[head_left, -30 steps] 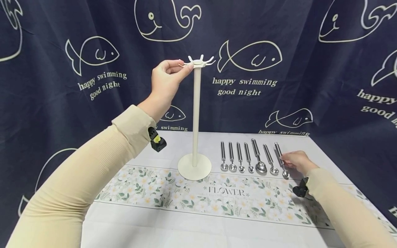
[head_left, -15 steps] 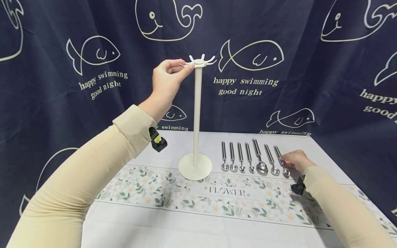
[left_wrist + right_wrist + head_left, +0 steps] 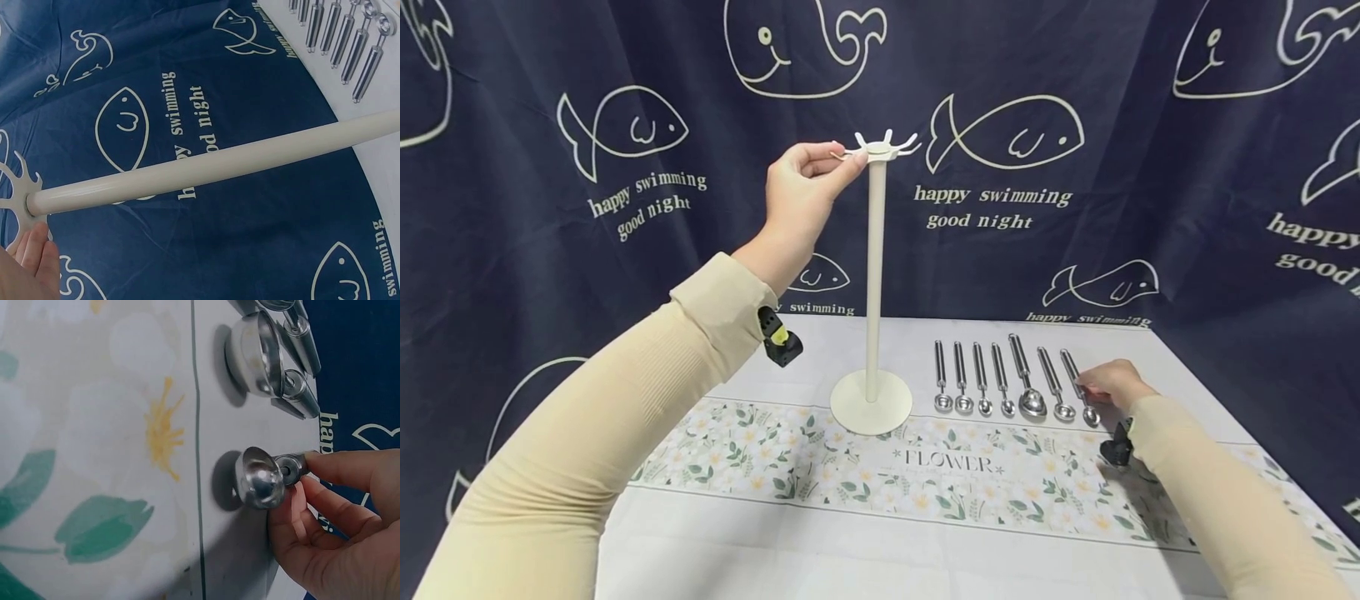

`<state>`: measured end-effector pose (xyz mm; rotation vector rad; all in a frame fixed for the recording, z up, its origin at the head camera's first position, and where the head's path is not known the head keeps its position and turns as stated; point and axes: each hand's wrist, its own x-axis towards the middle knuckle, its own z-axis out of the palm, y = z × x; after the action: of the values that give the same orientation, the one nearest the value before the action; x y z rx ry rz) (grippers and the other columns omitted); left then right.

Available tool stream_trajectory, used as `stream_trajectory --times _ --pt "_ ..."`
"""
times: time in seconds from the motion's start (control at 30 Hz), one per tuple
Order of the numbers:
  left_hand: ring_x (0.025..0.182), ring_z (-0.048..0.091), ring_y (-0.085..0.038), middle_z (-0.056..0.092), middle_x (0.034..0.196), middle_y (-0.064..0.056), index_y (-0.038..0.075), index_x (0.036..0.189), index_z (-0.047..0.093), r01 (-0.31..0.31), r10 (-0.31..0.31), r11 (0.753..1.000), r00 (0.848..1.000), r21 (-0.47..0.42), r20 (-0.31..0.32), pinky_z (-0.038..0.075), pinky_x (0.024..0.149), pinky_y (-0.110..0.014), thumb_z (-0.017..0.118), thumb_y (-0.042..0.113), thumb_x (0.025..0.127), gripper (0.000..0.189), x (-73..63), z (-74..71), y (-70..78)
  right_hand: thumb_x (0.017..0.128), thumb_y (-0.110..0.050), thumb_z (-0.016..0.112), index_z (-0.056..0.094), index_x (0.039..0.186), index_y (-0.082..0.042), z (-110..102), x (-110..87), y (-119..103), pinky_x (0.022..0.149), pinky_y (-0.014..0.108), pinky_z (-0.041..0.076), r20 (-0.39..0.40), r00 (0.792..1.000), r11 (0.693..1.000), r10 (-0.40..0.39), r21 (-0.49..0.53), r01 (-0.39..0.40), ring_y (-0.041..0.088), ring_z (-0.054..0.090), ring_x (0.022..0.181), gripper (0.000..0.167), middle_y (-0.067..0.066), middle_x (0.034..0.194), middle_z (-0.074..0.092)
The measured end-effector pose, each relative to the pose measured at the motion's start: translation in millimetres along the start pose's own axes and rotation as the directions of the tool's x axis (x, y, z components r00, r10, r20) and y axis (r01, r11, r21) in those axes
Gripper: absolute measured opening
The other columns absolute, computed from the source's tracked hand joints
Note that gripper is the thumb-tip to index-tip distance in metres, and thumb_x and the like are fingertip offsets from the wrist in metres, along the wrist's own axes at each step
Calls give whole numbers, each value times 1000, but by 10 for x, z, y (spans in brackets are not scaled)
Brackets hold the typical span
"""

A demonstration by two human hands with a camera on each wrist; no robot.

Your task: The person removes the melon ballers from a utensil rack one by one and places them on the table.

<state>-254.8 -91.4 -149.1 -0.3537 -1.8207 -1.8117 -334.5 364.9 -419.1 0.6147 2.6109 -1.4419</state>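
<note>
A tall cream stand [image 3: 874,283] with a round base and a ring of upturned hooks stands upright on the table. My left hand [image 3: 802,196] pinches the rim of the hook ring [image 3: 880,152] between thumb and fingers. Several steel scoops with cylindrical handles lie in a row to the right of the stand. At the row's right end, my right hand [image 3: 1116,385] pinches the handle of a small steel scoop [image 3: 259,481]. Its bowl faces up, close to the tabletop. Beside it lie a neighbouring scoop [image 3: 1060,400] and a larger scoop [image 3: 1030,396].
A white table [image 3: 760,546] carries a floral runner [image 3: 925,475] across its middle, in front of the row. Dark blue curtain [image 3: 1000,267] with fish drawings hangs behind and at the sides. Black wrist cameras sit on both sleeves.
My right hand has shifted slightly left and away from me; the small scoop's handle has come lower, nearer the tabletop. My left hand keeps its hold on the hook ring.
</note>
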Motion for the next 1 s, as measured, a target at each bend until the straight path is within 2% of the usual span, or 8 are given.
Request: stream_trajectory --times 0.3,0.57,0.77,0.9,1.0 --pt "90 66 -11 68 87 3 5 105 64 -9 9 1000 1000 1 -4 51 88 -22 79 18 81 31 1 15 -12 80 -6 66 53 116 16 2 -7 -15 51 23 47 -11 999 996 38 -81 -38 8 54 49 44 -5 52 56" --pt "90 66 -10 68 86 4 6 105 65 -11 11 1000 1000 4 -20 51 88 -21 80 20 80 32 -4 18 -11 80 -5 66 57 106 11 2 27 -4 51 23 47 -10 1000 998 21 -65 -22 8 53 50 32 -6 53 55" --pt "90 66 -10 68 86 4 8 101 64 -17 17 1000 999 4 -40 51 84 -20 80 20 80 30 -25 48 0 82 -11 66 59 106 11 5 -26 -31 54 26 42 -38 999 991 32 -132 -37 11 49 51 33 -4 52 53" --pt "88 65 -8 67 84 6 9 102 64 -28 29 999 998 23 -52 50 79 -19 80 21 80 30 -31 60 6 83 -11 66 58 108 11 11 -47 -52 54 26 42 -59 998 991 33 -127 -40 11 50 51 34 -4 53 53" --pt "87 64 -8 66 83 7 8 103 65 -35 37 998 998 48 -55 49 78 -19 80 22 80 31 -35 62 1 84 -11 65 59 104 9 15 -51 -52 54 26 42 -64 997 991 36 -125 -44 11 50 52 29 -4 53 54"
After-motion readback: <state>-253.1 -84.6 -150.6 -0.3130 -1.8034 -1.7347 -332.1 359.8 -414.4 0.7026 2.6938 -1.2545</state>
